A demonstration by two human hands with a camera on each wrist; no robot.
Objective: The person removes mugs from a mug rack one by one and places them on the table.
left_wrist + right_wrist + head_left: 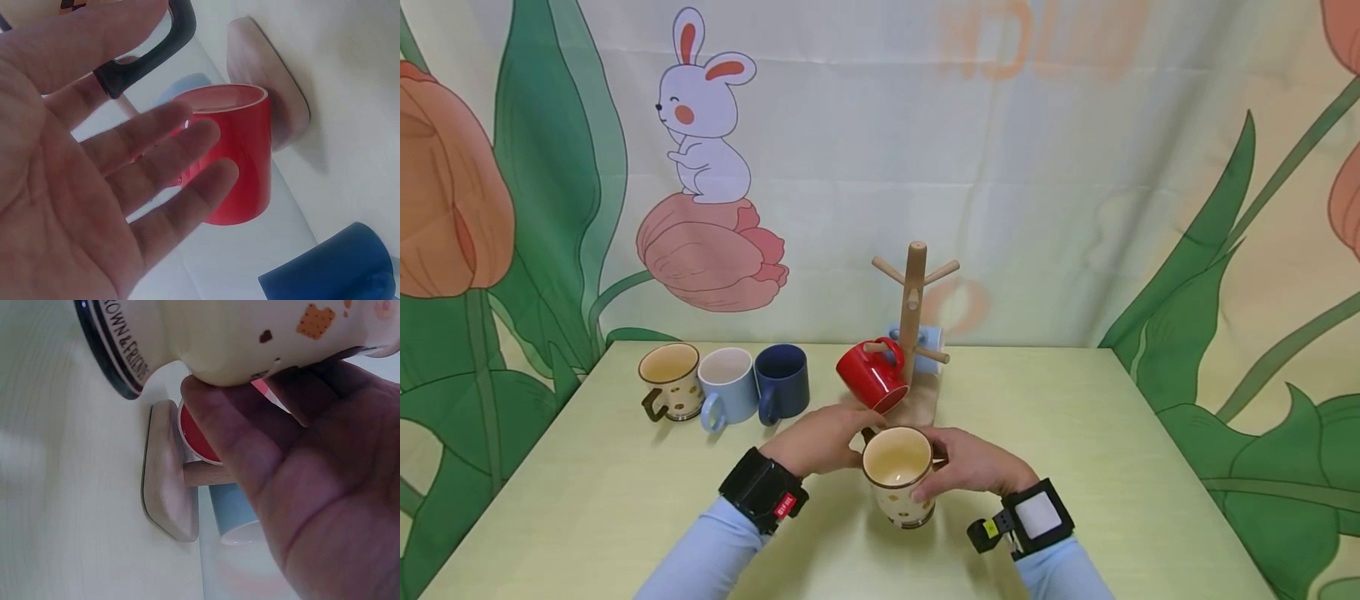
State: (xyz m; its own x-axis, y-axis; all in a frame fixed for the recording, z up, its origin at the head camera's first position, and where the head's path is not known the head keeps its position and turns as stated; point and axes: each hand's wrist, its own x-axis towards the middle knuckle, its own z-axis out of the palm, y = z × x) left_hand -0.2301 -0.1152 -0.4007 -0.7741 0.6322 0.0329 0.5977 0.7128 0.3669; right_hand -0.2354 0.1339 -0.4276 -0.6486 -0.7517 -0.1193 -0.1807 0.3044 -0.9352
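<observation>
Pale tabletop, mug lettered "ROWN&FRIENDS", right hand gripping.

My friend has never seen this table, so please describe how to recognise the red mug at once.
Toward the table's far edge rises a wooden mug stand. On its lower left peg hangs the red mug, tilted. It is the only red one here; the other mug on the stand is light blue.
</observation>
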